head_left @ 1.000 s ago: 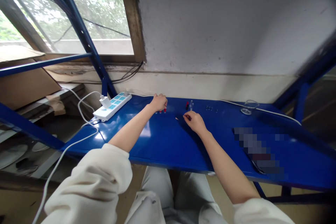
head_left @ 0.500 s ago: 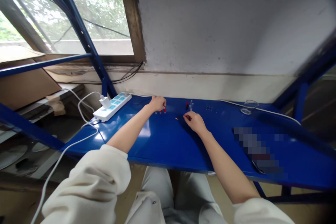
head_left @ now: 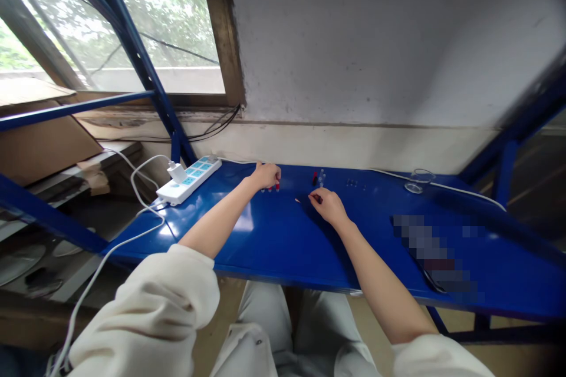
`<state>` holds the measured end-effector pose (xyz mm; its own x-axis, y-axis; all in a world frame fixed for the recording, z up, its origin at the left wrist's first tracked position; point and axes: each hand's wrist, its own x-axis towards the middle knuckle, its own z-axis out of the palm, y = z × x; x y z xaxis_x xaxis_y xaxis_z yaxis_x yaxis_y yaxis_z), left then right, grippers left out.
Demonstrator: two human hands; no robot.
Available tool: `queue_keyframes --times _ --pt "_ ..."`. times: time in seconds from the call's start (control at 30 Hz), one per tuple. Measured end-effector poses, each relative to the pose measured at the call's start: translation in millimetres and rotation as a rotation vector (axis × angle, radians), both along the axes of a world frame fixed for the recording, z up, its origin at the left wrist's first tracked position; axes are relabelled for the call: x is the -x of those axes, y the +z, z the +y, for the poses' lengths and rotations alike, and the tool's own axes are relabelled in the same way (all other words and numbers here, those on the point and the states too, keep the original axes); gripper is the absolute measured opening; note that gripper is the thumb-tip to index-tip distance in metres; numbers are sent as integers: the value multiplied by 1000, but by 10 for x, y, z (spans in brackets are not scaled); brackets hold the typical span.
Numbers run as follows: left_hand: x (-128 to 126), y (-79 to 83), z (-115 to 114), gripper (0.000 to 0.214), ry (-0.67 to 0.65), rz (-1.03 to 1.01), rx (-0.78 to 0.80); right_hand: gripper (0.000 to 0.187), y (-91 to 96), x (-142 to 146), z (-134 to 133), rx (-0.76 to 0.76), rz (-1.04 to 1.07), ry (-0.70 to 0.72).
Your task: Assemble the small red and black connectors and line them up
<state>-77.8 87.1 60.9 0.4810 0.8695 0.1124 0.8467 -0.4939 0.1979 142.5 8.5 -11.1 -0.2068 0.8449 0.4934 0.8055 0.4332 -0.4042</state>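
My left hand (head_left: 266, 175) rests curled on the blue shelf (head_left: 274, 235) near the wall, fingers closed over several small tubes with red tips (head_left: 273, 188) that stick out below it. My right hand (head_left: 327, 205) lies further right, its fingers pinched on a thin small stick-like piece (head_left: 305, 199) that I cannot name. Just beyond it stand a few tiny vials (head_left: 319, 177), red and clear. More tiny dark pieces (head_left: 355, 183) lie to the right of them.
A white power strip (head_left: 189, 179) with a plugged-in white charger and cable lies at the shelf's left end. A clear glass dish (head_left: 418, 180) sits at the back right by a white cable. Blue rack posts, a window and cardboard stand to the left.
Both hands stay almost where they were; the left hand has shifted very slightly along the shelf. Nothing else has moved.
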Motion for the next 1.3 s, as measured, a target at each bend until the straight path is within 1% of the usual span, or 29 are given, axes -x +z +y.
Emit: queue_keyframes --times 0.17,0.27,0.3,0.37,0.47,0.57,0.63,0.7,0.8,0.9,1.03,1.17,1.3 --pt "-5 8 5 12 -12 41 -6 16 18 4 -14 7 3 -5" --pt "2 22 -16 18 -9 62 -4 16 29 -4 -19 17 -9 -17" --pt "1 34 -36 22 -12 58 -34 16 31 -13 -19 25 -16 -27" --pt "-18 73 -99 27 -34 28 -145 16 29 -39 -14 46 -39 -58" --pt "-113 151 -246 28 -104 -40 -314 17 16 -87 1 80 -79 -140" --pt "-289 176 -403 29 -202 -103 -357 18 -3 -119 15 108 -121 -235" --pt "-427 123 -479 31 -253 -136 -340 21 -14 -127 19 113 -148 -279" --pt "-561 13 -523 34 -244 -156 -307 24 -23 -126 17 111 -170 -309" --pt "-732 -204 -540 45 -156 -173 -252 28 -39 -123 15 125 -190 -344" --pt "-866 -404 -526 53 -77 -174 -207 33 -63 -118 21 159 -203 -350" --pt "-999 -600 -474 56 16 -153 -203 39 -111 -104 55 199 -201 -337" --pt "-1083 -708 -391 51 55 -105 -203 44 -168 -89 103 249 -214 -325" --pt "-1126 -694 -326 34 86 -152 -278 47 -210 -79 134 270 -234 -322"
